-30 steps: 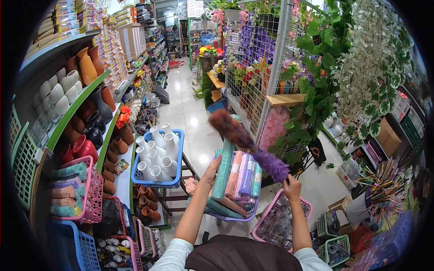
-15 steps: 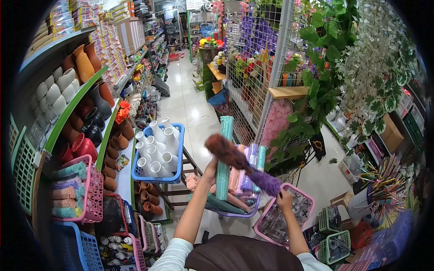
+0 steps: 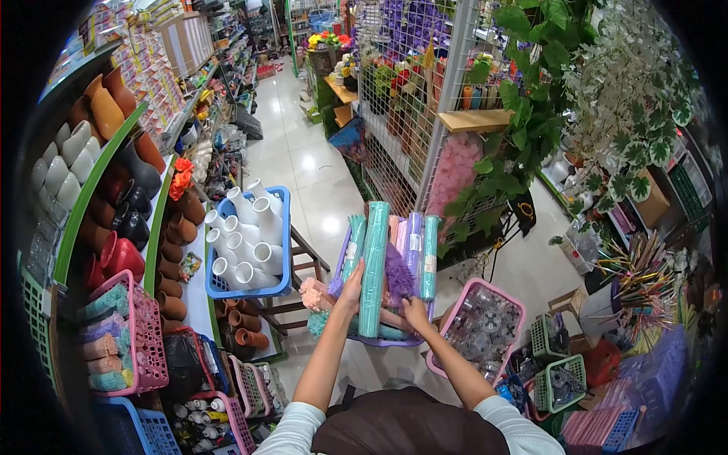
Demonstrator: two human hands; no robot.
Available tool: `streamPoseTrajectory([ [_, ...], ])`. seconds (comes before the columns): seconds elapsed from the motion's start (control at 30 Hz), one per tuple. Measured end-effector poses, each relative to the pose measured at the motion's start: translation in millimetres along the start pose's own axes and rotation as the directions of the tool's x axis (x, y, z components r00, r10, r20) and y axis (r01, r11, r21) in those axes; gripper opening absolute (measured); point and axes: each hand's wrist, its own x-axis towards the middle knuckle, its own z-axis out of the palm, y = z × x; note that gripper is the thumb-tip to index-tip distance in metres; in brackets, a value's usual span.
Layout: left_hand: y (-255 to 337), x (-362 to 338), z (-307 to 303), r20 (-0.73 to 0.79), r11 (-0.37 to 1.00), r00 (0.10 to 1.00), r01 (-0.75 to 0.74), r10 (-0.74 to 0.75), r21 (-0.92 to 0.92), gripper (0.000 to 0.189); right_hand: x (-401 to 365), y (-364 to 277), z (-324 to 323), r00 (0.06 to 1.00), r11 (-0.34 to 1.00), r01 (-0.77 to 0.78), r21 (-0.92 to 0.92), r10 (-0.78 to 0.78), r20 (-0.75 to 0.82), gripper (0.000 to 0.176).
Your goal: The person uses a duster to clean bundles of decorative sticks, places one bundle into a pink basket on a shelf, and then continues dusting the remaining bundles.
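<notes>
My left hand (image 3: pixel 351 288) grips a long teal roll in clear wrapping (image 3: pixel 373 265), held upright over a purple basket (image 3: pixel 425 315). To its right, my right hand (image 3: pixel 414 312) is closed on a purple fluffy duster (image 3: pixel 399 274) pointing up and slightly left. Part of the duster is hidden behind the teal roll. Behind both hands the basket holds lilac rolls (image 3: pixel 412 241), another teal roll (image 3: pixel 431 258) and peach ones. Peach fluffy ends (image 3: pixel 314 294) stick out at the basket's left side.
A blue basket of white vases (image 3: pixel 284 280) stands on a wooden stool to the left. On the right is a pink basket of clear packaged items (image 3: pixel 485 326). Shelves with clay pots (image 3: pixel 180 227) line the left, and a wire mesh rack (image 3: pixel 402 114) stands ahead.
My right hand has moved left, and the duster has swung from lying across the teal roll to partly behind it. The roll stays in my left hand. The view has shifted slightly.
</notes>
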Motion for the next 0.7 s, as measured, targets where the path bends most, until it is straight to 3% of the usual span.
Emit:
streamPoseTrajectory([
  [0.1,-12.7,6.0,-10.4,0.043,0.999,0.998,0.034,-0.034,-0.008,0.052,15.1,30.6,40.9,0.992,0.988,-0.123,0.093,0.119,0.049,0.035],
  [0.13,-12.0,5.2,-11.9,0.044,0.999,0.998,0.05,-0.05,-0.004,0.052,9.1,11.1,35.1,0.99,0.98,-0.14,0.143,0.135,0.043,0.036],
  [0.17,-11.5,4.0,-13.4,0.044,0.998,0.997,0.066,-0.066,0.0,0.052,3.4,-4.2,20.4,0.927,0.902,-0.352,0.251,0.299,0.227,0.035],
  [0.27,-6.8,-0.2,-11.7,0.032,0.989,0.993,0.117,-0.115,-0.089,0.043,15.5,28.6,36.9,0.983,0.95,-0.157,0.27,0.124,0.132,0.026],
  [0.3,-3.5,-2.2,-10.6,0.026,0.982,0.991,0.132,-0.129,-0.137,0.039,17.3,32.6,34.6,1.0,0.999,-0.018,0.045,0.017,0.025,0.026],
  [0.4,17.5,-18.1,-5.0,0.099,0.987,0.992,0.096,-0.083,-0.131,0.037,-9.5,-37.7,-17.4,0.992,0.943,0.103,-0.317,-0.123,-0.042,0.028],
  [0.43,23.8,-22.2,-3.7,0.095,0.988,0.994,0.07,-0.057,-0.139,0.037,-16.2,-59.1,-29.8,0.955,0.932,0.235,-0.276,-0.274,-0.111,0.027],
  [0.53,40.6,-31.4,-3.6,0.092,0.988,0.995,-0.03,0.044,-0.151,0.037,-22.6,-102.2,-35.3,0.926,0.927,0.365,0.091,-0.352,-0.136,0.028],
  [0.57,46.0,-34.3,-5.2,0.095,0.986,0.991,-0.075,0.089,-0.148,0.038,-29.6,-121.4,-41.1,0.956,0.928,0.286,0.238,-0.294,-0.003,0.028],
  [0.67,72.0,-51.4,-16.1,0.144,0.963,0.962,-0.207,0.233,-0.171,0.041,-40.0,-158.7,-28.1,0.944,0.795,0.167,0.583,-0.299,0.137,0.027],
  [0.7,81.8,-60.2,-20.4,0.15,0.955,0.953,-0.234,0.262,-0.183,0.041,-41.6,-167.6,-22.5,0.92,0.786,0.228,0.574,-0.368,0.138,0.028],
])
